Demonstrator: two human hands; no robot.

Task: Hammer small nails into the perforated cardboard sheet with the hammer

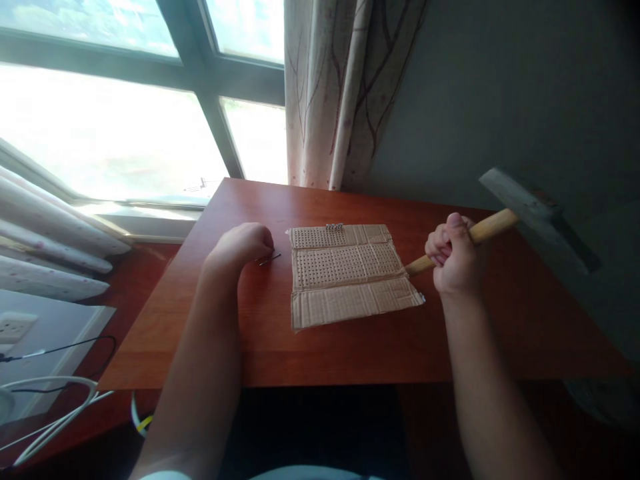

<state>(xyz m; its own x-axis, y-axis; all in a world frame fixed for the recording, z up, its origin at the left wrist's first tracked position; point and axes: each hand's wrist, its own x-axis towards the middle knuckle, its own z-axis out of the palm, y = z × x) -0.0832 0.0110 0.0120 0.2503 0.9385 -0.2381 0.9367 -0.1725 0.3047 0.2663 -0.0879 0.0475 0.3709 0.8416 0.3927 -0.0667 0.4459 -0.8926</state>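
Observation:
My right hand [456, 257] is wrapped round the wooden handle of a hammer [493, 227]. The hammer is raised at a slant, its metal head up to the right and the handle's end near the cardboard. On the table lies a flat piece of brown cardboard [345, 267] with creases and rows of small holes. A small cluster of dark nail-like pieces [334, 227] stands at its far edge. Left of the cardboard, my left hand [244, 241] is closed, knuckles up, its fingertips mostly hidden. Beside those fingertips lies a thin dark nail [270, 259].
The reddish-brown wooden table [325, 357] has its near edge close to my body. Behind it are a bright window [115, 133] and a patterned curtain [320, 93]. A grey wall [480, 100] rises at the right. White cables [55, 427] and a wall socket [15, 327] are at the lower left.

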